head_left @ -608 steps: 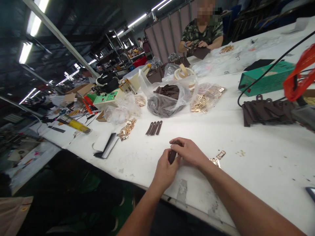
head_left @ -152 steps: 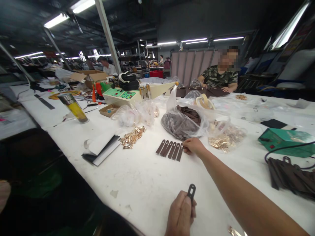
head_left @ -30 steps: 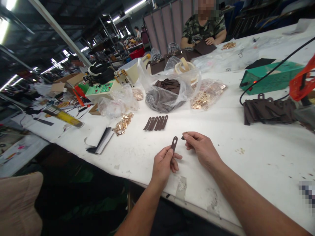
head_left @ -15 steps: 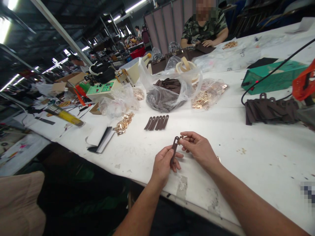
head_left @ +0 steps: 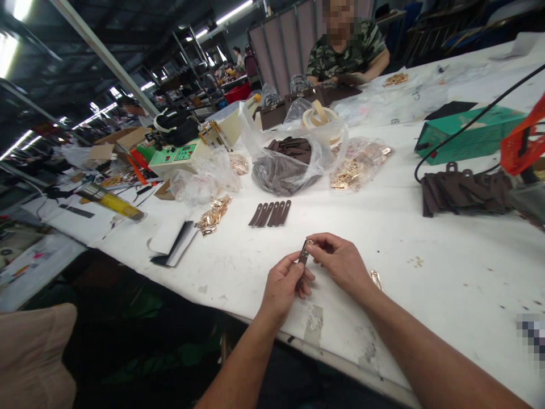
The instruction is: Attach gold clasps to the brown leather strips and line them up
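Note:
My left hand (head_left: pixel 284 284) pinches a dark brown leather strap (head_left: pixel 303 257) with a slot at its top end, held tilted above the white table. Thumb and fingers of my right hand (head_left: pixel 336 257) close on a small gold metal buckle plate (head_left: pixel 309 243), which lies against the strap's slotted end. Part of the plate is hidden by my fingertips. Beside my right wrist, another gold metal piece (head_left: pixel 375 279) rests on the table. A row of several brown straps (head_left: pixel 269 214) lies just beyond my hands, with a pile of gold metal pieces (head_left: pixel 214 216) to its left.
Behind the row stands a clear plastic bag (head_left: pixel 272 177) of brown straps, beside a bag of gold pieces (head_left: pixel 353 170). More finished-looking straps (head_left: pixel 466 193) are heaped at right near a green box (head_left: pixel 468 135) with a black cable. A co-worker in camouflage (head_left: pixel 347 57) sits opposite.
My right hand has brought the gold buckle plate from beside the strap onto its slotted end. The gold piece by my right wrist shows more fully.

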{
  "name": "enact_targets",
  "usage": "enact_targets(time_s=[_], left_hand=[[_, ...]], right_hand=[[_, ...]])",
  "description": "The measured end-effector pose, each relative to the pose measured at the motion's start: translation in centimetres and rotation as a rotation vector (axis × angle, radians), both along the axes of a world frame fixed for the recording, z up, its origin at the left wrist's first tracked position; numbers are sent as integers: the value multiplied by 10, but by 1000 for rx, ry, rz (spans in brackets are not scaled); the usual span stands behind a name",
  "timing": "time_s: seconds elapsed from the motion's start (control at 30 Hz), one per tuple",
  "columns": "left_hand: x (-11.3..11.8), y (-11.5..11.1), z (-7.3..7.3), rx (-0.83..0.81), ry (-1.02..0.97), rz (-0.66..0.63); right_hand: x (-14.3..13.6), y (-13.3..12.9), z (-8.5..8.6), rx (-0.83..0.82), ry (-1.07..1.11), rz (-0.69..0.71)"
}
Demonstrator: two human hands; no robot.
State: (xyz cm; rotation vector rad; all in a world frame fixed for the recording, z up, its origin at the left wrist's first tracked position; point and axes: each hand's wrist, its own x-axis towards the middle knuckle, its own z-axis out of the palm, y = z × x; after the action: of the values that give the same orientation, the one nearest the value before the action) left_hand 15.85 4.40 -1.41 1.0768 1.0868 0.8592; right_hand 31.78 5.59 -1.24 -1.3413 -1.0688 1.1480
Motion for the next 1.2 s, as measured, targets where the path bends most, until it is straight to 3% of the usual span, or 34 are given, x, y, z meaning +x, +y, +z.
enact_targets(time_s=[0.2, 0.47, 0.73, 0.93, 1.2], left_hand=[[0, 0, 1, 19, -11, 18], [4, 0, -1, 53, 53, 62], [7, -2, -2, 89, 86, 101], [6, -3, -3, 88, 92, 92], [4, -4, -3, 76, 108, 54]], right_hand=[[0, -1, 0, 1, -67, -25], [-3, -4, 2, -6, -39, 49], [-2, -2, 0, -48, 162, 139], [2, -2, 8, -45, 9, 196], [8, -4, 6, 12, -39, 225]])
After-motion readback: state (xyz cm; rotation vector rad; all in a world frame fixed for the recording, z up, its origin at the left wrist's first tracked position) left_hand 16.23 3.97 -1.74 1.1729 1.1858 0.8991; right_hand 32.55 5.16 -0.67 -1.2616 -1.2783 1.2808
